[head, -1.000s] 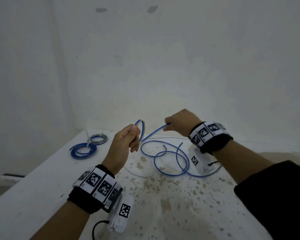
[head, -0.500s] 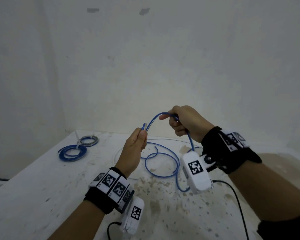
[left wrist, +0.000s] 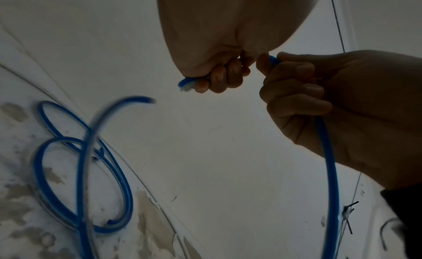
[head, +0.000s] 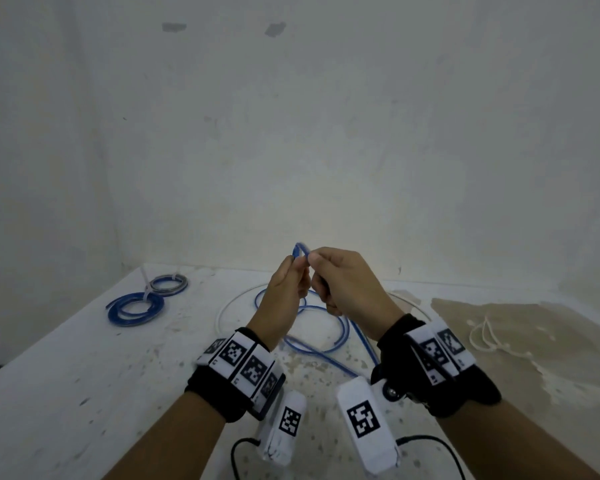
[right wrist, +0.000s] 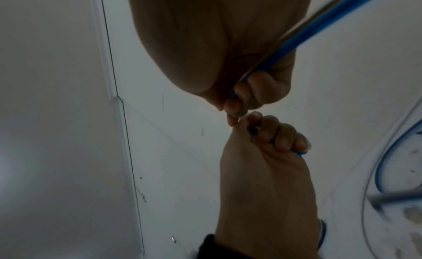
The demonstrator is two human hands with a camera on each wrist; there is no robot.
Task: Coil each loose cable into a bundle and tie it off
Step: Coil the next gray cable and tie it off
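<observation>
Both hands [head: 347, 282] curled around blue cable [head: 340, 337]

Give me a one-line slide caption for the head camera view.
Both hands, left hand and right hand, grip the blue cable above the table.

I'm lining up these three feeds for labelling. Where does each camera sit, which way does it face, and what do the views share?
Head: worn on the head, facing forward and down at the table and wall; shows both forearms, the left hand and right hand.
Left wrist: looks along the left hand toward the right hand; blue cable loops lie below.
Right wrist: looks along the right hand at the left hand.
Shared: all three show both hands holding the blue cable.
</observation>
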